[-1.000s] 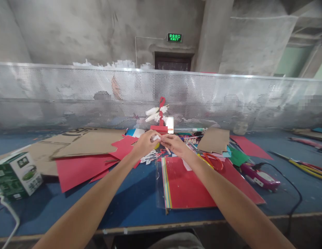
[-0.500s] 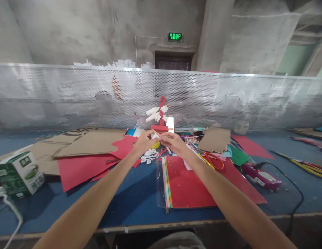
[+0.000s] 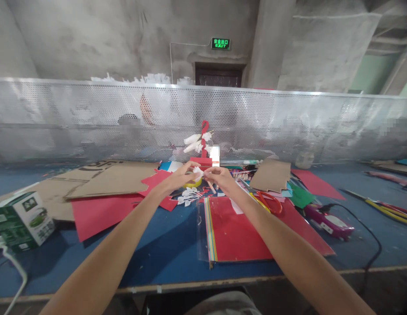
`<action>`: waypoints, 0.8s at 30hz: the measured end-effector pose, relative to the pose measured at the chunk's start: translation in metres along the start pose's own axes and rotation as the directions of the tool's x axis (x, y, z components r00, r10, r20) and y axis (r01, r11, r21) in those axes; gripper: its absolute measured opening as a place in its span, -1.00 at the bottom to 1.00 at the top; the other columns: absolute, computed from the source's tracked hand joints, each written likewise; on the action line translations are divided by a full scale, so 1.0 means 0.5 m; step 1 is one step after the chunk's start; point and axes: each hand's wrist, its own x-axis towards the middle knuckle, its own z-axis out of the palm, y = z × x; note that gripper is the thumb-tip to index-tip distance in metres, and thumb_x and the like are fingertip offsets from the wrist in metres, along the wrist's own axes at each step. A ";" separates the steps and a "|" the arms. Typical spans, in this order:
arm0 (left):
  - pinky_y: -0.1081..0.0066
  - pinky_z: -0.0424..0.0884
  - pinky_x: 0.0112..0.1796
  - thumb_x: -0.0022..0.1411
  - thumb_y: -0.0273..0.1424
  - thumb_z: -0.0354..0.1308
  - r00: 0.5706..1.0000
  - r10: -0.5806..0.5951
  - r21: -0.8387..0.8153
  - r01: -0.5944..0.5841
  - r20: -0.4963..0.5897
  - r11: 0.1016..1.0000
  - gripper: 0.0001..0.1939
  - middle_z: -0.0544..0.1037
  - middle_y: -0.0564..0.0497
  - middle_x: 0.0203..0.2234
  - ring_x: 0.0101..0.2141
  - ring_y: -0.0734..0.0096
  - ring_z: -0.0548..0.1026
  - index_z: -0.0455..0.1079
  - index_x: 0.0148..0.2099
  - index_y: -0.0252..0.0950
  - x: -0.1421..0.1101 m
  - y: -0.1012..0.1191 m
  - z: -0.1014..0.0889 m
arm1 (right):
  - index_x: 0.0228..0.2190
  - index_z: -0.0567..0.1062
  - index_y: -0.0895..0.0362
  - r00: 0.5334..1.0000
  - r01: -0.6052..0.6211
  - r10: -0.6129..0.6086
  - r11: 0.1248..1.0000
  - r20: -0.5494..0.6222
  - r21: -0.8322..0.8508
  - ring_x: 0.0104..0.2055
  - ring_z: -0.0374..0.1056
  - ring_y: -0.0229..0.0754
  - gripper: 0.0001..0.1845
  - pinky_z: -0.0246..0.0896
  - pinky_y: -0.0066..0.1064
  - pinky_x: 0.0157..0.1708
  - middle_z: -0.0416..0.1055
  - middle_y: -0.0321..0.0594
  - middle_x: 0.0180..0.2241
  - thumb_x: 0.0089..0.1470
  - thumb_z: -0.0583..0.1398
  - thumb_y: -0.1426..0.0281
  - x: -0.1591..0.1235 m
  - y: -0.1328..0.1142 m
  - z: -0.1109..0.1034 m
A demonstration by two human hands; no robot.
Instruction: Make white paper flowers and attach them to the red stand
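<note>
My left hand [image 3: 180, 176] and my right hand [image 3: 219, 179] meet far out over the blue table [image 3: 164, 249]. Both pinch a small white paper piece [image 3: 198, 171] between their fingertips. My right hand also has a thin stick [image 3: 211, 187] slanting down from it. Just below the hands lie several white paper cut-outs [image 3: 189, 195] and a yellow object [image 3: 194, 183]. Behind them stands a red paper stem with white petals [image 3: 199, 142] on a red base.
Red paper sheets [image 3: 101, 210] and brown cardboard [image 3: 107, 179] lie left. A plastic sleeve of coloured paper [image 3: 233, 232] sits in front. Red-handled scissors [image 3: 267, 202], a purple glue gun [image 3: 328, 221] with cable, and a green box [image 3: 24, 221] lie around. A perforated metal screen [image 3: 92, 118] backs the table.
The hands have lifted slightly and my left hand's fingers have loosened around the white piece, which now shows more between the fingertips. The view shifted a little.
</note>
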 end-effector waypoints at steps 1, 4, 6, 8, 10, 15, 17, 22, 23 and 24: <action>0.42 0.38 -0.26 0.11 -0.17 0.22 0.999 -0.036 0.072 0.033 0.040 0.997 -0.51 0.51 -0.11 -0.09 -0.18 0.27 0.51 0.34 0.08 -0.19 -0.004 -0.001 -0.012 | -0.51 0.54 0.16 1.000 0.002 -0.002 1.000 -0.010 -0.006 -0.45 0.44 -0.24 -0.67 0.37 -0.40 -0.36 0.51 -0.25 -0.51 -0.34 0.46 0.26 0.001 -0.001 -0.002; 0.41 0.31 -0.31 0.04 -0.18 0.26 0.977 -0.164 0.408 0.096 0.135 0.908 -0.49 0.58 -0.02 -0.29 -0.33 0.28 0.52 0.38 0.05 -0.18 -0.017 -0.010 -0.044 | -0.51 0.53 0.16 1.000 0.015 -0.016 0.999 -0.024 -0.041 -0.49 0.41 -0.25 -0.69 0.37 -0.40 -0.37 0.49 -0.27 -0.55 -0.33 0.44 0.28 0.000 -0.005 -0.006; 0.42 0.26 -0.36 -0.02 -0.23 0.29 0.947 -0.264 0.583 0.110 0.185 0.805 -0.62 0.59 0.01 -0.39 -0.42 0.28 0.50 0.46 -0.11 -0.19 -0.022 -0.019 -0.053 | -0.50 0.52 0.17 1.000 0.015 -0.016 0.997 -0.023 -0.069 -0.49 0.41 -0.26 -0.70 0.36 -0.42 -0.37 0.49 -0.27 -0.55 -0.32 0.43 0.30 -0.002 -0.008 -0.006; 0.43 0.24 -0.38 -0.06 -0.31 0.29 0.919 -0.334 0.686 0.104 0.212 0.720 -0.72 0.59 0.02 -0.42 -0.43 0.28 0.50 0.49 -0.21 -0.18 -0.023 -0.028 -0.052 | -0.50 0.51 0.17 1.000 0.006 -0.006 0.995 -0.003 -0.103 -0.51 0.39 -0.29 -0.73 0.33 -0.46 -0.43 0.49 -0.27 -0.55 -0.30 0.42 0.32 -0.006 -0.011 -0.004; 0.45 0.23 -0.39 -0.06 -0.38 0.27 0.898 -0.379 0.745 0.094 0.222 0.660 -0.73 0.59 0.02 -0.41 -0.40 0.28 0.51 0.49 -0.21 -0.16 -0.022 -0.037 -0.045 | -0.50 0.50 0.17 1.000 -0.007 0.010 0.990 0.021 -0.143 -0.56 0.35 -0.31 -0.75 0.25 -0.50 -0.54 0.48 -0.28 -0.56 -0.27 0.40 0.32 -0.009 -0.013 -0.001; 0.48 0.25 -0.39 -0.03 -0.44 0.21 0.875 -0.419 0.820 0.047 0.242 0.571 -0.69 0.60 0.00 -0.30 -0.30 0.29 0.51 0.48 -0.16 -0.18 -0.018 -0.039 -0.040 | -0.49 0.49 0.18 0.999 -0.034 0.040 0.984 0.032 -0.177 -0.63 0.30 -0.34 -0.76 0.11 -0.53 -0.66 0.49 -0.25 -0.55 -0.24 0.38 0.32 -0.012 -0.013 0.003; 0.51 0.25 -0.39 0.00 -0.43 0.19 0.879 -0.403 0.822 0.024 0.253 0.569 -0.68 0.60 0.00 -0.24 -0.28 0.33 0.51 0.47 -0.13 -0.19 -0.018 -0.031 -0.046 | -0.50 0.49 0.18 0.998 -0.044 0.051 0.984 0.032 -0.173 -0.63 0.31 -0.33 -0.76 0.11 -0.54 -0.66 0.48 -0.26 -0.57 -0.25 0.38 0.34 -0.009 -0.010 0.002; 0.49 0.25 -0.36 0.02 -0.41 0.15 0.939 -0.272 0.799 -0.005 0.211 0.602 -0.76 0.60 -0.01 -0.29 -0.31 0.32 0.51 0.49 -0.20 -0.22 -0.018 -0.015 -0.066 | -0.49 0.52 0.19 0.993 -0.092 0.103 0.982 0.060 -0.165 -0.56 0.38 -0.29 -0.75 0.21 -0.53 -0.60 0.48 -0.25 -0.58 -0.27 0.40 0.34 -0.002 0.000 -0.005; 0.48 0.25 -0.36 0.02 -0.41 0.14 0.955 -0.239 0.782 0.011 0.177 0.623 -0.78 0.60 -0.02 -0.33 -0.33 0.30 0.51 0.49 -0.22 -0.22 -0.017 -0.017 -0.069 | -0.49 0.53 0.19 0.992 -0.094 0.105 0.983 0.062 -0.161 -0.53 0.40 -0.27 -0.75 0.23 -0.53 -0.57 0.49 -0.25 -0.58 -0.28 0.40 0.34 -0.001 0.001 -0.006; 0.46 0.25 -0.36 0.02 -0.41 0.14 0.971 -0.201 0.762 0.029 0.133 0.647 -0.79 0.60 -0.02 -0.35 -0.35 0.29 0.50 0.50 -0.25 -0.22 -0.015 -0.019 -0.071 | -0.49 0.54 0.19 0.993 -0.093 0.104 0.983 0.060 -0.158 -0.50 0.42 -0.26 -0.75 0.25 -0.52 -0.55 0.50 -0.25 -0.57 -0.28 0.41 0.34 -0.001 0.002 -0.007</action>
